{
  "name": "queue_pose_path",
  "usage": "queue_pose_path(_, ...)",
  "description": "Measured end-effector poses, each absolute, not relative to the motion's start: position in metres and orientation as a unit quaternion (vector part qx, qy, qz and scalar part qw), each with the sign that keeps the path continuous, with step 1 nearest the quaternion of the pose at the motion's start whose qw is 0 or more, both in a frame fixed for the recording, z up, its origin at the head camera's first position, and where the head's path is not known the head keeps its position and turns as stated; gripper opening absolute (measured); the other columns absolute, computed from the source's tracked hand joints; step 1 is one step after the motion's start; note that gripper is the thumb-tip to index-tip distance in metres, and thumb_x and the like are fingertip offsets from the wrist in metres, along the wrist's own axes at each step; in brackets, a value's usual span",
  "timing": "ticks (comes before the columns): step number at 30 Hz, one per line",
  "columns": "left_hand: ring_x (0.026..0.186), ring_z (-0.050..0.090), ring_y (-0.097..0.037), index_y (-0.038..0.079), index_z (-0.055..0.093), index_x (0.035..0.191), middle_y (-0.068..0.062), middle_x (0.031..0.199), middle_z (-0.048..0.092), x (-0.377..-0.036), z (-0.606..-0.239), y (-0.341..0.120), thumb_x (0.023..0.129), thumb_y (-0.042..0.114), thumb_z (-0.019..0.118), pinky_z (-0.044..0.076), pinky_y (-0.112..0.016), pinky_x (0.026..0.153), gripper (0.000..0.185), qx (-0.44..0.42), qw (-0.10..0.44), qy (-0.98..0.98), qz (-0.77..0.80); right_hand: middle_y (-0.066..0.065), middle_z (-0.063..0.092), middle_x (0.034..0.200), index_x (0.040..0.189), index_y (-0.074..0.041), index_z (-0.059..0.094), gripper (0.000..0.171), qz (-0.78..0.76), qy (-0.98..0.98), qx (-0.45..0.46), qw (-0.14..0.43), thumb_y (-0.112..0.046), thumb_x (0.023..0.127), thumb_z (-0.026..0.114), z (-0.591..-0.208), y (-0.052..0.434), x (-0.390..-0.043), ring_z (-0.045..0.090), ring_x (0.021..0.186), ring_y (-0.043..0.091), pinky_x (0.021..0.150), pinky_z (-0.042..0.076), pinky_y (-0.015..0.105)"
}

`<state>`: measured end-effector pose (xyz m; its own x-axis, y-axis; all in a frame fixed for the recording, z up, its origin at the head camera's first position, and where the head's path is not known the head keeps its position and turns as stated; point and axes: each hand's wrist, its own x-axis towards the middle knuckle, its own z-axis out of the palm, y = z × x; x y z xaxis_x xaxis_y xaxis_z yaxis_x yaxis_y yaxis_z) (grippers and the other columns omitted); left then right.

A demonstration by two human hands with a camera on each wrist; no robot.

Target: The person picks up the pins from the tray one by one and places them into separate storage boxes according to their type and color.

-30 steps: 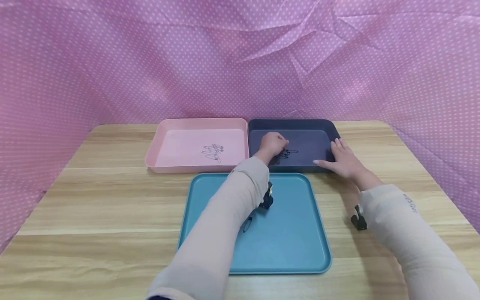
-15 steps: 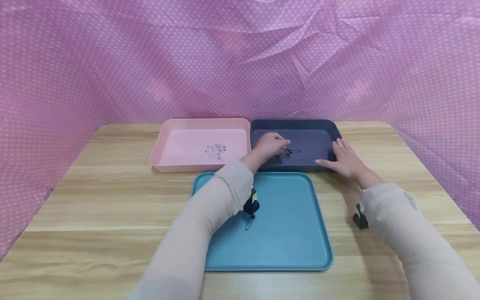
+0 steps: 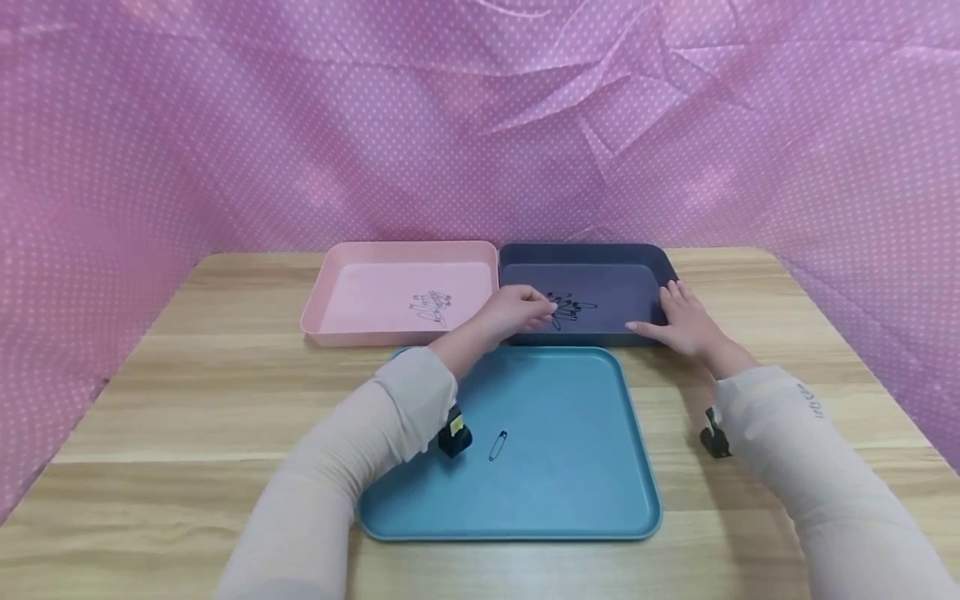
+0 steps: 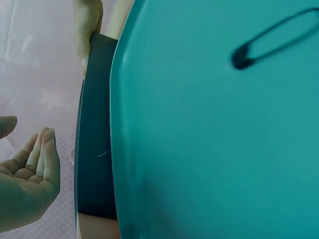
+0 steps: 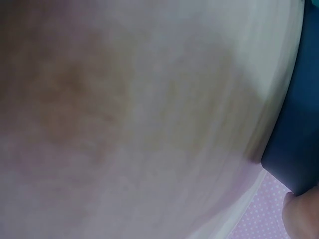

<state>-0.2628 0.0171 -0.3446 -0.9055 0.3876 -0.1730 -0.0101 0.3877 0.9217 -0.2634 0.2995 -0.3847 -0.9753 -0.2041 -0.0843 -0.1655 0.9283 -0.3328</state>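
My left hand [image 3: 513, 310] hovers over the front left part of the navy tray [image 3: 600, 279], beside a small pile of black safety pins [image 3: 573, 308] in it. In the left wrist view, the thumb and loosely bent fingers of that hand [image 4: 32, 184] stand apart with nothing between them. Spread fingers of my right hand [image 3: 690, 327] rest on the navy tray's front right corner. One dark safety pin [image 3: 498, 446] lies on the teal tray [image 3: 570, 492]; the left wrist view shows this safety pin [image 4: 274, 40] from close up.
Left of the navy tray, and against it, stands a pink tray [image 3: 367, 287] with a cluster of safety pins [image 3: 431, 308]. Both sit behind the teal tray on the wooden table [image 3: 187, 400]. A pink dotted cloth [image 3: 450, 125] hangs at the back and sides.
My left hand has drawn back and to the left from over the pins in the navy tray, and its forearm has uncovered the pin on the teal tray. My right hand stays at the corner.
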Motion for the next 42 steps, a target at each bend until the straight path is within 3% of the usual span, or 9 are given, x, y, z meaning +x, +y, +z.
queue_pose_path(18, 0.092, 0.057, -0.021, 0.004, 0.056, 0.101, -0.005, 0.096, 0.059, -0.219, -0.345, -0.024, 0.085, 0.023, 0.055, 0.045, -0.028, 0.078, 0.025, 0.182, 0.272, 0.793, 0.514, 0.031, -0.006, 0.136, 0.131, 0.014, 0.002, 0.097, -0.169, 0.979, -0.097, 0.063, -0.059, 0.080, 0.040, -0.385, 0.299, -0.260, -0.013, 0.125, 0.037, 0.098, -0.003, 0.051)
queue_pose_path(33, 0.086, 0.057, -0.015, 0.003, 0.056, 0.104, -0.004, 0.093, 0.060, -0.201, -0.364, -0.049, 0.084, 0.023, 0.056, 0.046, -0.026, 0.075, 0.029, 0.208, 0.339, 0.790, 0.467, 0.030, -0.007, 0.137, 0.132, 0.012, 0.001, 0.098, -0.177, 0.977, -0.092, 0.068, -0.061, 0.079, 0.040, -0.384, 0.299, -0.261, -0.015, 0.125, 0.035, 0.098, -0.003, 0.052)
queue_pose_path(42, 0.079, 0.057, -0.015, 0.002, 0.059, 0.096, -0.003, 0.084, 0.060, -0.188, -0.371, -0.056, 0.082, 0.019, 0.058, 0.047, -0.027, 0.070, 0.022, 0.206, 0.346, 0.788, 0.466, 0.030, -0.005, 0.137, 0.132, 0.013, 0.002, 0.098, -0.175, 0.978, -0.092, 0.064, -0.061, 0.080, 0.040, -0.384, 0.299, -0.262, -0.015, 0.125, 0.035, 0.098, -0.003, 0.051)
